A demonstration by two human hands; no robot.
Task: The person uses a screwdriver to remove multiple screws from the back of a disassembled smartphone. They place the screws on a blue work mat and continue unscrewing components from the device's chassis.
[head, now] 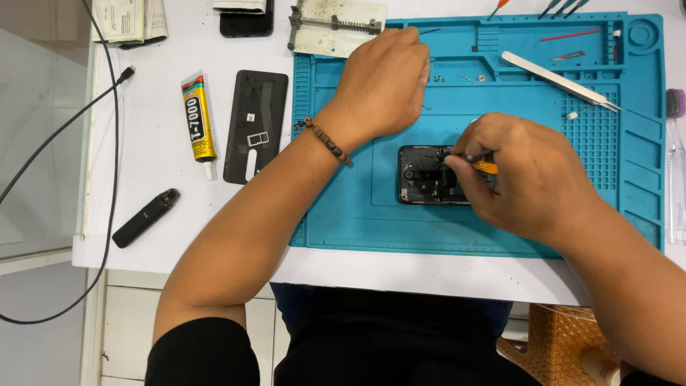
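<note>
Yellow glue tube [199,120] with a red band lies upright left of centre, beside the black back cover [256,125]. Your left hand [382,86] rests loosely curled, grasping nothing, on the blue mat [629,171]. Keep your right hand [525,175], pinching the orange-handled tool [480,165], steady and vertical over the opened phone [427,176] at centre.

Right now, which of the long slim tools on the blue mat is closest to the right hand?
The silver tweezers lying diagonally on the mat, just above the right hand. The other tools, orange- and dark-handled, sit farther up along the mat's top edge.
</note>
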